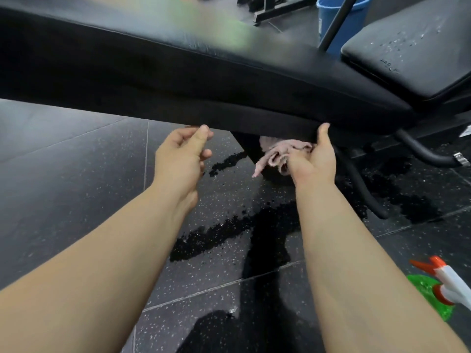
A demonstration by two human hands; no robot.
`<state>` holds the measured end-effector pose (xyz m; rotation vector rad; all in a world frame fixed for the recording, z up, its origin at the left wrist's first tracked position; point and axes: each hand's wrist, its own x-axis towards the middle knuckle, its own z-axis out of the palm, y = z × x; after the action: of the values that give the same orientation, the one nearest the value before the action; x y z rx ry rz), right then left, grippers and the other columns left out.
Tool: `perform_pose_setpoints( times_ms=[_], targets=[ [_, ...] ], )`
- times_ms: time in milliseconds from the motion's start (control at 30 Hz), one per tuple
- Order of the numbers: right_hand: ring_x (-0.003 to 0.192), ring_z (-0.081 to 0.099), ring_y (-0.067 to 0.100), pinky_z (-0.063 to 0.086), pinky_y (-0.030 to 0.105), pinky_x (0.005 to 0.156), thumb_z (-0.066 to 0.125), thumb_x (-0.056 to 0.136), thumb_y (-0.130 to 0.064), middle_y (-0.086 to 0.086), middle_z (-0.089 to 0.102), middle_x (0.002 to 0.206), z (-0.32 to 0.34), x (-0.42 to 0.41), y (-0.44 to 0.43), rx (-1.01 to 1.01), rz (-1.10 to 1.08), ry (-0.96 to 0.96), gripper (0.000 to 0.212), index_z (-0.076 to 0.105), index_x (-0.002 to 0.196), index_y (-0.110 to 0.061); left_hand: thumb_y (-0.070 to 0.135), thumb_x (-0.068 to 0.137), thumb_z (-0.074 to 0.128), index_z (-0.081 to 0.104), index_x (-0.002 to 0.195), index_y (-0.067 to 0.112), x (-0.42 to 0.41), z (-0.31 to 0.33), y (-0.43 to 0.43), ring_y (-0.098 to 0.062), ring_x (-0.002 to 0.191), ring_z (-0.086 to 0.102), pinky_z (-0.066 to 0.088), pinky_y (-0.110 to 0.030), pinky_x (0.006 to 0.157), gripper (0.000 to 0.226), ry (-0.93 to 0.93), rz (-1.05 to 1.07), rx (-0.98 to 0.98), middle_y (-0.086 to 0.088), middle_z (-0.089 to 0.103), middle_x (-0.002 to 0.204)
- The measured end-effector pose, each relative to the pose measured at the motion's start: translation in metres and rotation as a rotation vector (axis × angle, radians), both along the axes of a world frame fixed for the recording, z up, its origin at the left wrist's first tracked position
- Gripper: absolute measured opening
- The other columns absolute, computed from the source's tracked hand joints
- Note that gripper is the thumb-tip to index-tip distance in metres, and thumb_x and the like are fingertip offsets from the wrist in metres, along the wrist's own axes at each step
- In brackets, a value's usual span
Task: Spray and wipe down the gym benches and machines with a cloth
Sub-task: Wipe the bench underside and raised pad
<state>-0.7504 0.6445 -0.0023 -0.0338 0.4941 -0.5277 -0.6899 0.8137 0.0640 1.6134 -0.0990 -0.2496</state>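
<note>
A long black padded bench runs across the upper half of the view. My right hand grips a crumpled pink cloth up under the bench's near edge, with its thumb pressed against that edge. My left hand is just below the same edge further left, fingers curled and holding nothing, with the thumb tip near the padding. A green spray bottle with a white and orange trigger head lies on the floor at the lower right, apart from both hands.
A second black seat pad speckled with droplets sits at the upper right. Behind it stands a blue bucket. Black frame tubes reach the dark speckled rubber floor, which has wet patches under the bench.
</note>
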Motion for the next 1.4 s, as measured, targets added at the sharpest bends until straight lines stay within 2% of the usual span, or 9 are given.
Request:
perform_pose_setpoints(
  times_ms=[100, 233, 333, 500, 633, 900, 1100, 1267, 1400],
  targets=[
    [0.059, 0.040, 0.011, 0.028, 0.025, 0.076, 0.053, 0.093, -0.055, -0.012, 0.040, 0.061, 0.004, 0.009, 0.016, -0.005, 0.175, -0.169, 0.064, 0.060, 0.054, -0.005, 0.028, 0.094, 0.064, 0.062, 0.103, 0.029, -0.008, -0.015, -0.002, -0.002, 0.078, 0.061, 0.046, -0.020, 0.066, 0.009, 0.124, -0.089, -0.015, 0.009, 0.070, 0.104],
    [0.118, 0.058, 0.032, 0.036, 0.050, 0.112, 0.055, 0.096, -0.017, 0.016, 0.063, 0.124, 0.010, 0.020, 0.036, -0.127, 0.155, -0.229, 0.030, 0.061, 0.110, 0.009, 0.007, 0.097, 0.054, 0.055, 0.114, 0.028, -0.020, -0.033, -0.021, -0.007, 0.075, 0.064, 0.050, -0.021, 0.069, 0.027, 0.440, -0.230, -0.176, 0.003, 0.070, 0.092],
    [0.131, 0.047, 0.037, 0.031, 0.051, 0.114, 0.059, 0.081, -0.006, 0.020, 0.048, 0.141, 0.009, 0.011, 0.032, -0.163, 0.199, -0.263, 0.026, 0.057, 0.103, 0.007, 0.021, 0.096, 0.050, 0.062, 0.097, 0.019, -0.017, -0.036, -0.032, -0.006, 0.064, 0.050, 0.032, -0.020, 0.058, 0.012, 0.499, -0.284, -0.135, 0.005, 0.064, 0.073],
    [0.107, 0.055, 0.040, 0.038, 0.054, 0.108, 0.065, 0.077, 0.000, 0.028, 0.054, 0.108, -0.009, -0.001, 0.021, -0.342, 0.260, -0.146, 0.029, 0.054, 0.103, 0.007, 0.029, 0.096, 0.056, 0.066, 0.102, 0.016, -0.006, -0.039, -0.038, -0.008, 0.070, 0.057, 0.039, -0.021, 0.064, 0.017, 0.421, -0.411, -0.056, 0.003, 0.069, 0.081],
    [0.107, 0.061, 0.037, 0.045, 0.048, 0.102, 0.061, 0.090, -0.010, 0.025, 0.062, 0.120, -0.014, -0.015, 0.021, -0.589, 0.425, 0.130, 0.040, 0.056, 0.124, 0.012, 0.011, 0.085, 0.062, 0.068, 0.091, 0.021, -0.012, -0.051, -0.023, -0.006, 0.072, 0.050, 0.033, -0.025, 0.065, 0.013, 0.252, -0.416, 0.113, 0.006, 0.065, 0.080],
    [0.077, 0.069, 0.017, 0.056, 0.027, 0.066, 0.057, 0.088, 0.008, 0.006, 0.070, 0.084, -0.021, -0.030, 0.021, -1.015, 0.652, 0.355, 0.023, 0.069, 0.090, -0.011, 0.001, 0.082, 0.070, 0.068, 0.104, 0.019, -0.019, -0.063, 0.016, 0.000, 0.062, 0.061, 0.042, -0.016, 0.061, 0.028, 0.201, -0.186, 0.124, 0.006, 0.072, 0.076],
    [0.084, 0.062, 0.018, 0.052, 0.027, 0.075, 0.044, 0.082, 0.022, 0.012, 0.063, 0.093, -0.039, -0.034, 0.035, -0.941, 0.654, 0.227, 0.038, 0.062, 0.090, -0.010, 0.004, 0.080, 0.076, 0.049, 0.125, 0.035, -0.027, -0.079, 0.026, -0.005, 0.088, 0.069, 0.050, -0.013, 0.073, 0.061, 0.123, -0.480, 0.231, 0.010, 0.074, 0.097],
    [0.086, 0.065, 0.019, 0.054, 0.033, 0.081, 0.049, 0.081, 0.023, 0.008, 0.067, 0.086, -0.046, -0.031, 0.042, -0.937, 0.611, 0.218, 0.038, 0.064, 0.096, -0.009, 0.012, 0.075, 0.079, 0.067, 0.081, 0.019, -0.017, -0.086, 0.030, -0.011, 0.074, 0.062, 0.048, -0.027, 0.073, 0.015, 0.057, -0.432, 0.340, 0.004, 0.069, 0.078],
    [0.091, 0.068, 0.017, 0.054, 0.036, 0.087, 0.065, 0.082, 0.010, 0.003, 0.070, 0.091, -0.049, -0.028, 0.047, -0.989, 0.594, 0.275, 0.029, 0.067, 0.097, -0.015, 0.016, 0.085, 0.069, 0.056, 0.085, 0.019, -0.017, -0.093, 0.030, -0.010, 0.065, 0.057, 0.045, -0.025, 0.055, 0.013, 0.096, -0.360, 0.280, 0.005, 0.062, 0.074]
  ],
)
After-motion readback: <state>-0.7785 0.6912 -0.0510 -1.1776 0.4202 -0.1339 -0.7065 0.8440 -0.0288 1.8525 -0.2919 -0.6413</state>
